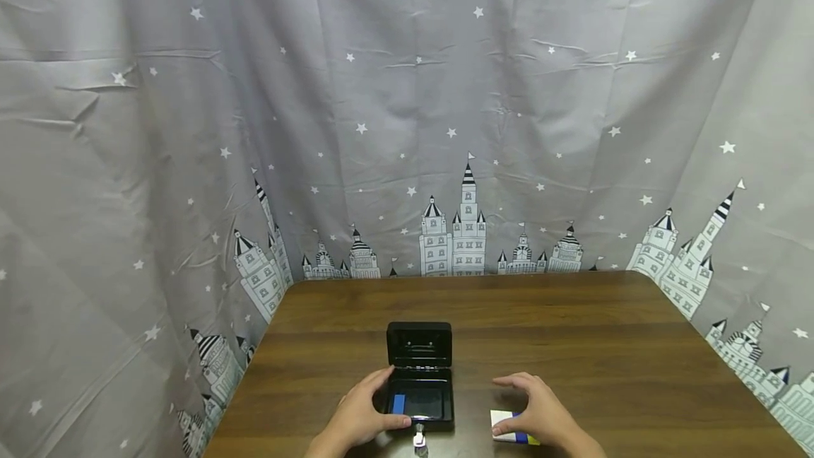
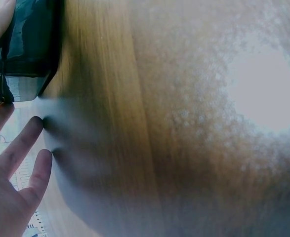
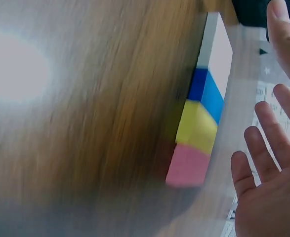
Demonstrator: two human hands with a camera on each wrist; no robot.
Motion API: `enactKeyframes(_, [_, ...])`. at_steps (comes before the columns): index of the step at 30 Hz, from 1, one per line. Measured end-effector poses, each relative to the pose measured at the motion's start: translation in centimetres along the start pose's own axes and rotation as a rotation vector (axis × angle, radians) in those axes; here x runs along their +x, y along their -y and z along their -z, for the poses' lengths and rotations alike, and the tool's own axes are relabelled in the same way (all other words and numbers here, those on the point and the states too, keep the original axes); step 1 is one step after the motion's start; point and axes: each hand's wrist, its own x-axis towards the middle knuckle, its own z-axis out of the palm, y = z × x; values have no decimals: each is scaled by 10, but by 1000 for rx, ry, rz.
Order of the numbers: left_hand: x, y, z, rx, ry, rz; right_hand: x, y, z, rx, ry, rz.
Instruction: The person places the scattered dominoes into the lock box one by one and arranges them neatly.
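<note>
The banded block (image 3: 203, 98) lies on the table (image 1: 331, 345) right of lower centre in the head view, its white end toward the black box (image 1: 442, 425). The person's right grip (image 1: 540, 412) is released over it, thumb and fingers spread apart and pinching nothing. The left grip (image 1: 359, 408) grasps the box by its left side, thumb at the front edge, forefinger near the rear corner, other fingers splayed. The lid (image 1: 420, 353) stands raised, and a blue strip (image 1: 398, 403) sits in the left part of the interior.

For a clean pick-up, which seems the step in hand, the thumb and fingertips would best meet the block's two long sides, low against the table. A light hold should be enough to stop the box sliding, with the left thumb clear of its mouth.

In the head view the right grip covers the block's right end; the pink section shows only in the right wrist view. Whether it is one piece or several end to end is hard to say. In the left wrist view the box is cut off at the upper left. The silvery piece (image 1: 419, 437) at the box's front may be a key, too small to make out
</note>
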Motion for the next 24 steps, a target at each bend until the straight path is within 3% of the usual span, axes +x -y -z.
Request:
enactKeyframes(14, [0,-1,2,-20,7,0,-18,-19,32,-7,83,35])
enactKeyframes(24, [-1,-2,1,-21,8,-7,-31,-33,38,69,132,-84])
